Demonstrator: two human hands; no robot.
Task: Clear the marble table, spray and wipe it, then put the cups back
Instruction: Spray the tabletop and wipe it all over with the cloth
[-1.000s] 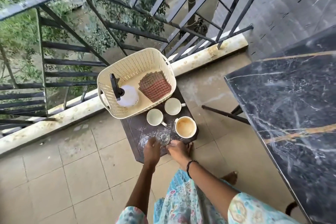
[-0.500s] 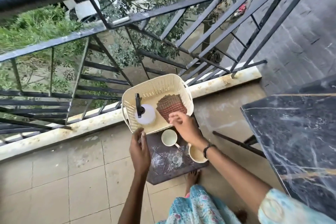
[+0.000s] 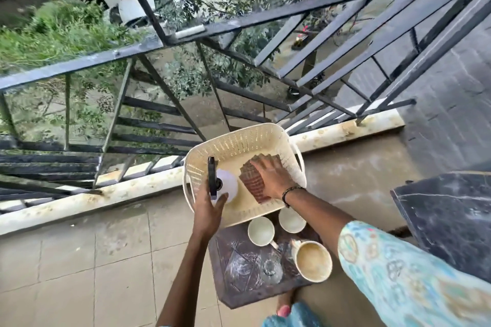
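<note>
Cream basket (image 3: 233,141) holds both hands: right hand (image 3: 273,180) flat on checked cloth (image 3: 252,183), left hand (image 3: 210,204) seemingly touching spray bottle (image 3: 225,184).

You've got three cups — two small white ones (image 3: 261,230) (image 3: 291,219) and one bigger mug (image 3: 314,261) — plus two clear glasses (image 3: 271,271) (image 3: 240,269), one basket (image 3: 233,141), one spray bottle (image 3: 225,188), one checked cloth (image 3: 252,180).
</note>
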